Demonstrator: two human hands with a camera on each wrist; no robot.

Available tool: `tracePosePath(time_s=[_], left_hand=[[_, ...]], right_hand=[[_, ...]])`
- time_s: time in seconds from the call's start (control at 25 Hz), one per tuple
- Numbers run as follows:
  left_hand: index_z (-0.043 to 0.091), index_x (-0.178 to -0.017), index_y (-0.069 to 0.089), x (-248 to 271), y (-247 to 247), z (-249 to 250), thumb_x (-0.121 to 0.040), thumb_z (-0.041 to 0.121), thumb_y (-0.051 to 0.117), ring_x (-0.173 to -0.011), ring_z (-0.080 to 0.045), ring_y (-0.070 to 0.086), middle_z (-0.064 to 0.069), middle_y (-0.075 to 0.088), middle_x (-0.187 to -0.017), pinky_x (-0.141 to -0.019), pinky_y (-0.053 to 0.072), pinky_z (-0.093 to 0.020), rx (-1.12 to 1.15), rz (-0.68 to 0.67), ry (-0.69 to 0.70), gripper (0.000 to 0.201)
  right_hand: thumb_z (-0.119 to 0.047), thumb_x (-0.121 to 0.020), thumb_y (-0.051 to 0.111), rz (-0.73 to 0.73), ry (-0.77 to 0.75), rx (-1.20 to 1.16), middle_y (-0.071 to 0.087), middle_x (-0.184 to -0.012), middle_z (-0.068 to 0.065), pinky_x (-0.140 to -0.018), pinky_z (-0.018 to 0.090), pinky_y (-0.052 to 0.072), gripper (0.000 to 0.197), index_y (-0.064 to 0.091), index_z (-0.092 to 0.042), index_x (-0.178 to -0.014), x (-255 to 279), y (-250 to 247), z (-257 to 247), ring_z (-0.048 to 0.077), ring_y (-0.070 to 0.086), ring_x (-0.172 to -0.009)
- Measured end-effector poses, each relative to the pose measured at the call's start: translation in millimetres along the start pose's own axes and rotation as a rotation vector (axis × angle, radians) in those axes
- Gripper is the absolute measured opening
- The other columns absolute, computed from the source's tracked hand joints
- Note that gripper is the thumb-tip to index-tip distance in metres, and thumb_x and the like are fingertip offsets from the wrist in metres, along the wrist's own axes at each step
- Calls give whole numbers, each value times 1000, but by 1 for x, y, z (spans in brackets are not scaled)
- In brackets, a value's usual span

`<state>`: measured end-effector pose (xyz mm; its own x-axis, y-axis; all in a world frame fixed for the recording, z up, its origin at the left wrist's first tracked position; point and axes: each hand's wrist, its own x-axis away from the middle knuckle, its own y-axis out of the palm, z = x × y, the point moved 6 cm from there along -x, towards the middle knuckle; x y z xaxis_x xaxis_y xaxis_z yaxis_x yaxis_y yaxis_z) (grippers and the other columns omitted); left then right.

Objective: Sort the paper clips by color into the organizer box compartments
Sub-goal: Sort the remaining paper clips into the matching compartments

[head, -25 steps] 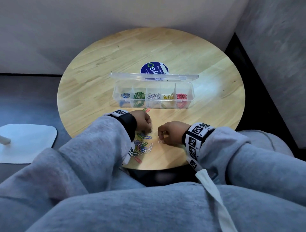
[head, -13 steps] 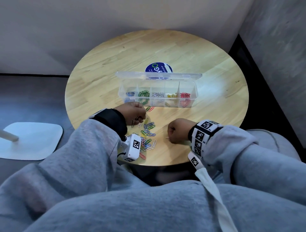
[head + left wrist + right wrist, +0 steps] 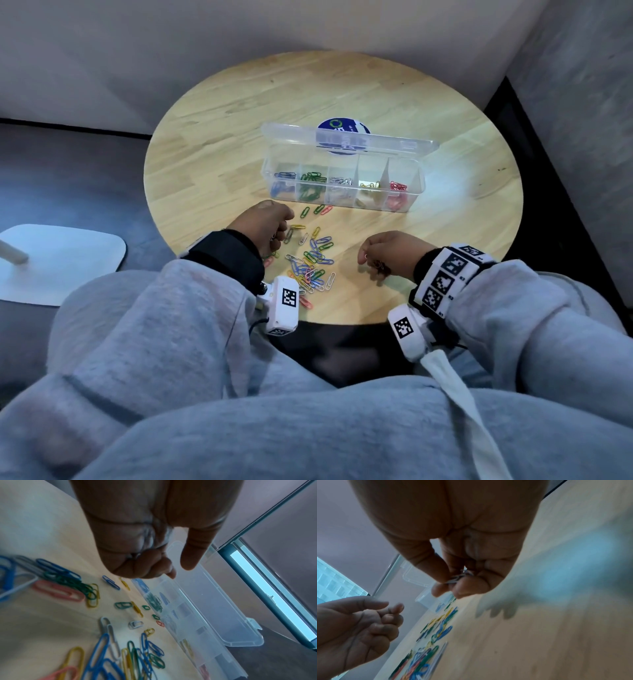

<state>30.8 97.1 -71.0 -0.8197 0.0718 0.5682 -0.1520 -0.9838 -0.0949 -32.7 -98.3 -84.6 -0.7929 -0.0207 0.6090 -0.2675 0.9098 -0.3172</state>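
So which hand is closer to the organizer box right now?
Left. The left hand sits just short of the organizer box, by its blue end. The right hand is farther back toward the table's near edge.

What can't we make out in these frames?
- Left hand: curled fingers hide any contents; left wrist view.
- Colour of the clips in the right hand: fingers cover them; right wrist view is blurred.
- Clip counts in the organizer box: too small, head view.

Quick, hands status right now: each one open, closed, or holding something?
Left hand: fingers curled, contents cannot be told.
Right hand: pinches silver paper clips between thumb and fingers.
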Motion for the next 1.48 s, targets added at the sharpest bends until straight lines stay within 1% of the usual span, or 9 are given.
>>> tracePosePath(time_s=[0.28, 0.52, 0.72, 0.8, 0.92, 1.04, 1.2, 1.36, 1.48], left_hand=[[20, -69, 53, -4, 0, -10, -85, 7, 52, -47, -14, 31, -1, 49, -65, -43, 24, -16, -271, -33, 59, 21], [20, -65, 56, -9, 1, -20, -80, 2, 61, -62, -16, 48, 4, 53, -63, -54, 35, -19, -609, -65, 29, 24], [17, -68, 62, -13, 1, -23, -76, 4, 68, -73, -20, 52, 0, 58, -66, -58, 38, -19, -720, -79, -6, 16], [10, -81, 70, -12, 2, -22, -74, 9, 72, -79, -21, 55, -8, 66, -79, -66, 42, -23, -766, -63, -7, 8], [3, -98, 73, -11, 3, -21, -74, 14, 75, -84, -24, 59, -14, 71, -102, -73, 44, -28, -853, -36, 3, 27], [3, -102, 72, -11, 5, -19, -74, 16, 76, -98, -28, 64, -14, 70, -109, -78, 48, -30, -899, -27, 18, 31], [5, -98, 71, -11, 8, -19, -72, 21, 78, -90, -26, 62, -13, 71, -106, -70, 40, -24, -955, -45, 21, 31], [3, -101, 71, -12, 13, -17, -73, 22, 78, -103, -30, 64, -15, 70, -106, -70, 43, -28, -1024, -47, 47, 34], [5, -96, 70, -12, 17, -15, -75, 18, 74, -103, -29, 63, -12, 70, -106, -77, 48, -30, -1063, -38, 97, 25]], right_hand=[[-12, -78, 58, -21, -157, 642, 51, -65, -9, -62, 28, 42, 18, 50, -25, -69, 3, 28, -19, 11, 48, -62], [-17, -81, 60, -40, -270, 944, 43, -79, -10, -70, 25, 37, 20, 60, -25, -100, -1, 50, -29, 16, 46, -80], [-21, -82, 60, -26, -254, 954, 50, -88, -6, -71, 26, 40, 3, 59, -23, -84, -2, 49, -26, 17, 49, -83], [-20, -80, 59, -16, -226, 940, 53, -82, -6, -67, 25, 39, 11, 53, -25, -73, -4, 47, -24, 18, 52, -80], [-17, -79, 56, -19, -188, 933, 55, -77, -5, -60, 24, 38, 20, 47, -24, -62, -4, 46, -20, 18, 53, -75], [-15, -78, 56, -21, -159, 872, 53, -68, -6, -59, 24, 41, 18, 49, -22, -63, -1, 44, -18, 17, 51, -70], [-12, -78, 61, -24, -118, 656, 53, -63, -6, -60, 25, 41, 21, 50, -21, -64, -2, 37, -20, 12, 47, -60], [4, -84, 53, -68, -13, 78, 54, -62, 8, -45, 22, 38, 22, 52, -16, -76, -6, 35, -16, 17, 45, -49], [6, -89, 38, -60, 47, -260, 42, -55, 6, -40, 18, 32, 25, 53, -9, -75, -5, 38, -21, 15, 37, -46]])
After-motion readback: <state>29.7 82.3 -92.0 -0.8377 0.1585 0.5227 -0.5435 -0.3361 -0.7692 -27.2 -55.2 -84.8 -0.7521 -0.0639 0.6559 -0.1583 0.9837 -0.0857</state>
